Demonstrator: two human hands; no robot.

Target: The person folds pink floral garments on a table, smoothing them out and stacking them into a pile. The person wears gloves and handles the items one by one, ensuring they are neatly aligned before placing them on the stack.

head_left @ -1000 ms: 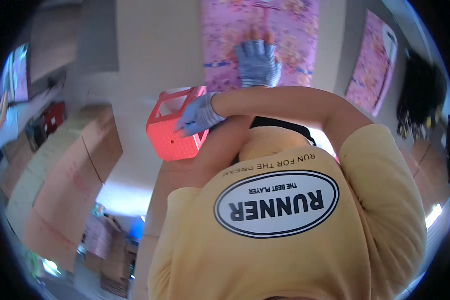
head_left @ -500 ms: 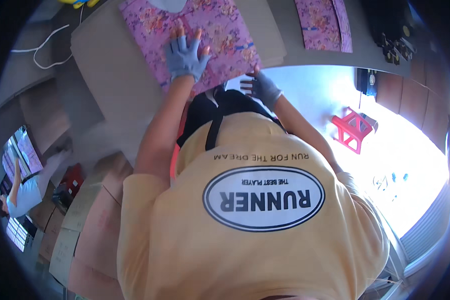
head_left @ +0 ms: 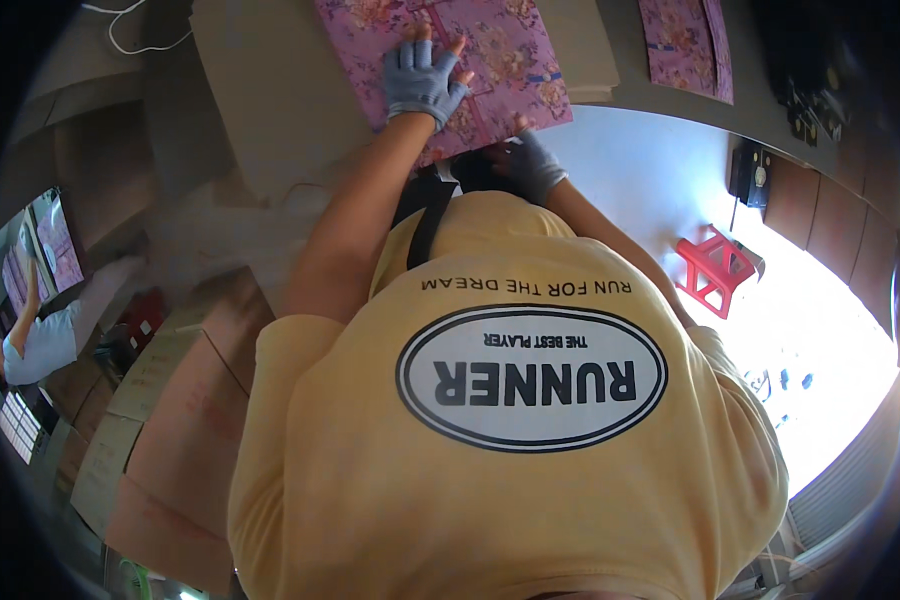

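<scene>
One flat, splayed left hand (head_left: 422, 86) seemingly steadies the upper-centre floral panel (head_left: 510, 55); right hand (head_left: 533, 168) touches its edge, grip unclear.

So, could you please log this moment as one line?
left hand: flat on flowered sheet | right hand: at sheet's near edge | red stool: off to the right

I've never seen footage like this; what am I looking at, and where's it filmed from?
There's no robot, just a person in fingerless gloves. Every picture comes from a fisheye camera on their head, looking down, so the yellow shirt is theirs. The left hand lies flat on a purple floral piece, partly over brown sheets on the table; another floral piece lies to the right. The right hand is at the first piece's near edge, thumb on top; whether it grips is unclear.
</scene>
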